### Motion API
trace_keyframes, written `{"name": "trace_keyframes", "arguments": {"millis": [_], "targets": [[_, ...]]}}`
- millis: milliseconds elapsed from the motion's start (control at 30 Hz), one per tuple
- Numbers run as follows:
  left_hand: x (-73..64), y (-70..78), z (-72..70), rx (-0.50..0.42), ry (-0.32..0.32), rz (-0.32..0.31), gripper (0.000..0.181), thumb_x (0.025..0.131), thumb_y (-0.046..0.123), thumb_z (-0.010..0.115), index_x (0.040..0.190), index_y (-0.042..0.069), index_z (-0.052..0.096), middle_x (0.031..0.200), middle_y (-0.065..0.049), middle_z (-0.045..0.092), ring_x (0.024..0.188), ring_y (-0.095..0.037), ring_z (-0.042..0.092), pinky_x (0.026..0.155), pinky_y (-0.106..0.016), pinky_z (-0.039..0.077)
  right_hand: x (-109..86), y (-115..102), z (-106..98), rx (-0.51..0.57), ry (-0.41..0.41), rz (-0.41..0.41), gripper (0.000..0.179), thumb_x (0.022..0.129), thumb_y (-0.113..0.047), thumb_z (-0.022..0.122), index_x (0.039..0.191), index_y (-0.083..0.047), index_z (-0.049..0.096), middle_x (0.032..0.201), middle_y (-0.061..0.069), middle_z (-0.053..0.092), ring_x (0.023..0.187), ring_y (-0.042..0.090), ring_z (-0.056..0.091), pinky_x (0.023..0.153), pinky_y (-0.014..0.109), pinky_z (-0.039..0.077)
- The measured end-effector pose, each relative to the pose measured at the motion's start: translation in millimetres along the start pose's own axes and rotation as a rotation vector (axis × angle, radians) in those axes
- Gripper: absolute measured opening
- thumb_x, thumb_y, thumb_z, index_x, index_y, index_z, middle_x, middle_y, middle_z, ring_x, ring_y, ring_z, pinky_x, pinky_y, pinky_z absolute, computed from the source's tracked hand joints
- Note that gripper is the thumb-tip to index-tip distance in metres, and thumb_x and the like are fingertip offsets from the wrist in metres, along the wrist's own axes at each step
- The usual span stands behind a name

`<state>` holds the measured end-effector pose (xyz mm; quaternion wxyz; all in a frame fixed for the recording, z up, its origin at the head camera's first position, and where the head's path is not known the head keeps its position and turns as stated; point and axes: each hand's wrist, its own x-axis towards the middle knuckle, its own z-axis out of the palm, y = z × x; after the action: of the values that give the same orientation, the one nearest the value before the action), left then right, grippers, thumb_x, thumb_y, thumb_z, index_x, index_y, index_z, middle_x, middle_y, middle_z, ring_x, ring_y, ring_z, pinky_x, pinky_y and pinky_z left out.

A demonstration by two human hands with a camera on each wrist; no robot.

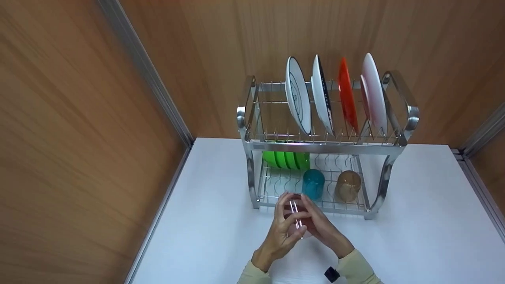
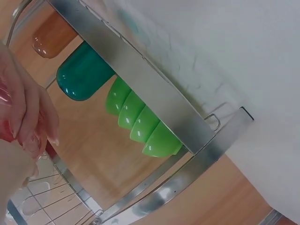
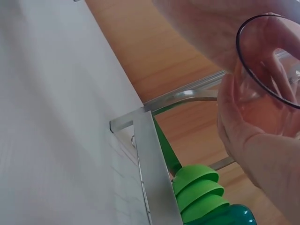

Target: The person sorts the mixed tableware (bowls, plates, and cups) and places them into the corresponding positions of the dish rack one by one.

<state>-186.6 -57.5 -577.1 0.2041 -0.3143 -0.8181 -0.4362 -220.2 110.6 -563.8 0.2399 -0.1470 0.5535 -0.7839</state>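
Observation:
A clear pinkish cup (image 1: 295,219) is held between both hands in front of the dish rack, above the table. My left hand (image 1: 279,236) grips it from the left, fingers bent around its side. On the other side my right hand (image 1: 321,227) curves round the cup and covers part of it. In the right wrist view the glass (image 3: 262,115) is tilted, its dark rim toward the camera. Just beyond the fingertips, a teal cup (image 1: 313,184) and a brown cup (image 1: 348,186) stand bottom-up on the rack's lower tier.
The two-tier metal dish rack (image 1: 323,148) stands against the wood wall. Several green bowls (image 1: 282,159) line its lower tier. Up top stand a white plate (image 1: 296,94), a black-and-white plate (image 1: 322,96), an orange plate (image 1: 347,94) and a pale pink plate (image 1: 376,92).

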Motion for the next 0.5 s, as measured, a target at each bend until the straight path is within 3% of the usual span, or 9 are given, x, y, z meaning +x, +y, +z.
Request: {"name": "trace_keyframes", "arguments": {"millis": [233,500], "targets": [[-0.4,-6.3,4.0,0.041,0.021,0.0,0.027,0.1,0.028,0.059,0.126,0.023,0.06,0.166,-0.011,0.025,0.154,-0.037,0.018,0.116,-0.06,0.034,11.6,0,6,-0.054,0.187,-0.01,0.043,0.112,-0.036,0.041,0.143,-0.007,0.035,0.135,0.012,0.048,0.121,0.023,0.059,0.1,0.031,0.054],[-2.4,-21.7,-5.3,0.075,-0.013,0.135,0.04,0.092,0.023,0.07,0.13,0.019,0.06,0.162,-0.016,0.029,0.151,-0.041,0.027,0.111,-0.053,0.044,19.1,-3,2,-0.18,0.165,0.003,0.054,0.103,-0.027,0.063,0.147,-0.004,0.045,0.139,0.015,0.054,0.125,0.027,0.056,0.102,0.034,0.053]]}}
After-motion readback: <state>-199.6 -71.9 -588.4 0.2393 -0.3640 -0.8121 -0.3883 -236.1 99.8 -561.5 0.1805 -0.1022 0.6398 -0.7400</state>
